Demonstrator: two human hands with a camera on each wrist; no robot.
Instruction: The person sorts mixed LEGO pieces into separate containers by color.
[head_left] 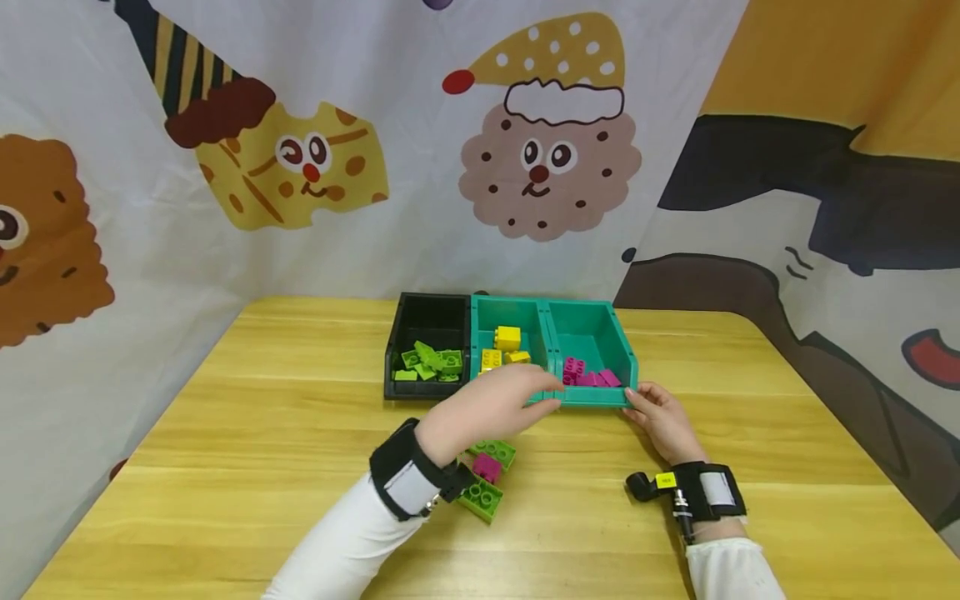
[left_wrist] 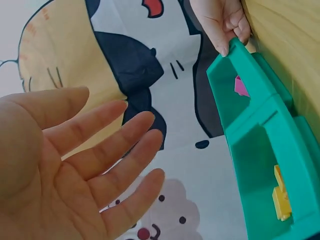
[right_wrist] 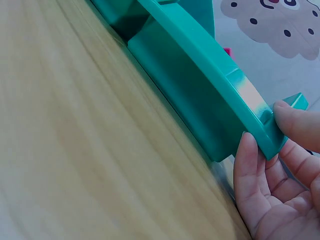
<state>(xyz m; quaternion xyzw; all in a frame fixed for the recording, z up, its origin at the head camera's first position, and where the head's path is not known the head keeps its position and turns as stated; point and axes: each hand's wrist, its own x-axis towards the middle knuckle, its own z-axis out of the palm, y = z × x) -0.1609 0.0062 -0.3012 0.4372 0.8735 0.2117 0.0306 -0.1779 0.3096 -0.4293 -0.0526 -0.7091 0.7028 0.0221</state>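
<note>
My right hand (head_left: 663,421) pinches the front right corner of the right teal bin (head_left: 596,398). In the right wrist view the thumb (right_wrist: 297,125) lies over the rim with fingers beneath it. Magenta bricks (head_left: 592,379) lie inside that bin. My left hand (head_left: 491,406), fingers extended and spread in the left wrist view, hovers in front of the middle teal bin (head_left: 513,312) and holds nothing. Yellow bricks (head_left: 507,337) sit in the middle bin, partly hidden by the hand.
A black bin (head_left: 429,312) with green bricks (head_left: 429,357) adjoins the teal ones on the left. Under my left wrist, a loose magenta brick (head_left: 487,468) lies between green bricks (head_left: 482,498) on the wooden table (head_left: 300,467). A printed curtain (head_left: 420,242) hangs behind.
</note>
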